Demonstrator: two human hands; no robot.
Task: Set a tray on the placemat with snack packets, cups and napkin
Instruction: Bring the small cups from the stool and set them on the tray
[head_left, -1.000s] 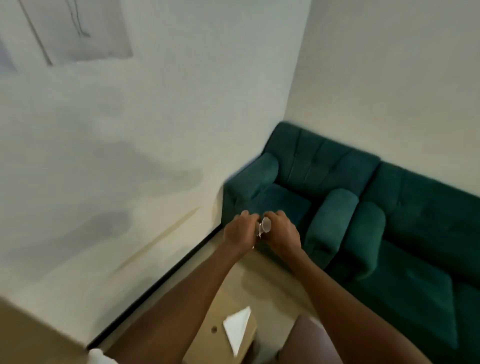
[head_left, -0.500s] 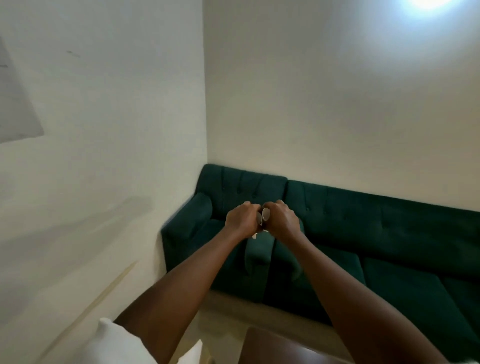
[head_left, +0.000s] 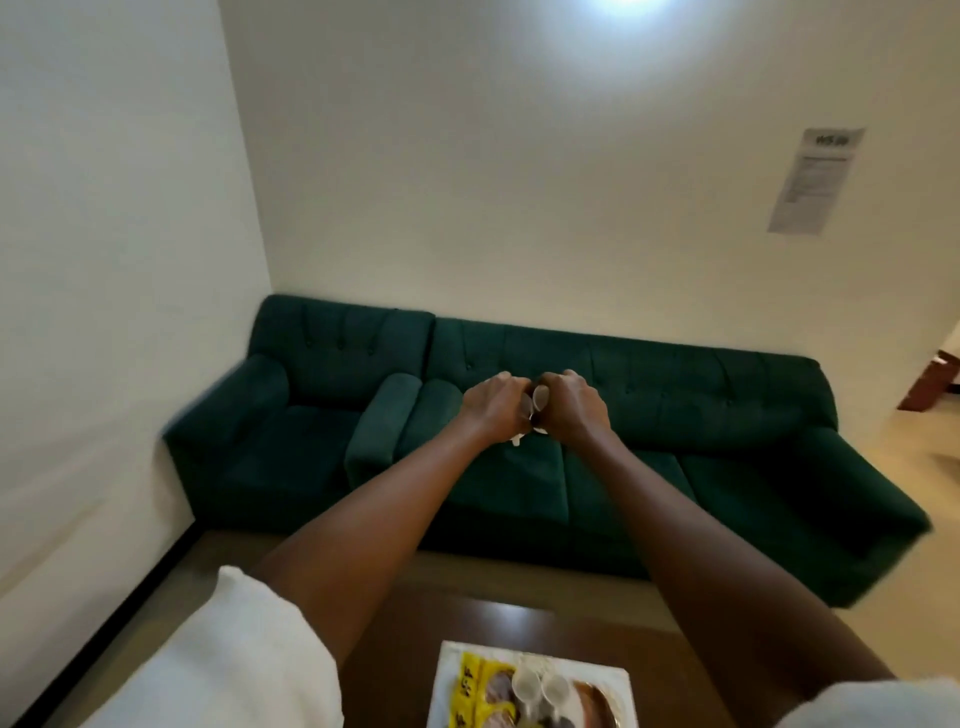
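Currently both arms are stretched forward, hands raised well above the table and meeting in front of the green sofa (head_left: 519, 467). Left hand (head_left: 488, 413): fingers curled tight, knuckles up, pressed against a small white cup (head_left: 540, 411) whose open rim faces the camera in the narrow space between the two hands. Right hand (head_left: 574, 415): likewise curled closed around the same white item from the right side; a white scrap (head_left: 516, 454) hangs just below the hands, and whether it is a second cup or paper cannot be told. Both hands therefore grip narrowly on the white cup, held up and far from the tray. Near edge of view, centre: dark brown table (head_left: 467, 639), bearing a white rectangular tray (head_left: 618, 675), cut off by the bottom of the frame. Tray contents, left to right: yellow snack packets (head_left: 475, 683) along the left side, two small white cups (head_left: 540, 688) upright and side by side in the middle, a brownish packet (head_left: 597, 701) on the right. White sleeves (head_left: 234, 665) at both lower corners. Far right on the wall: a printed paper notice (head_left: 815, 179), text too small to read.
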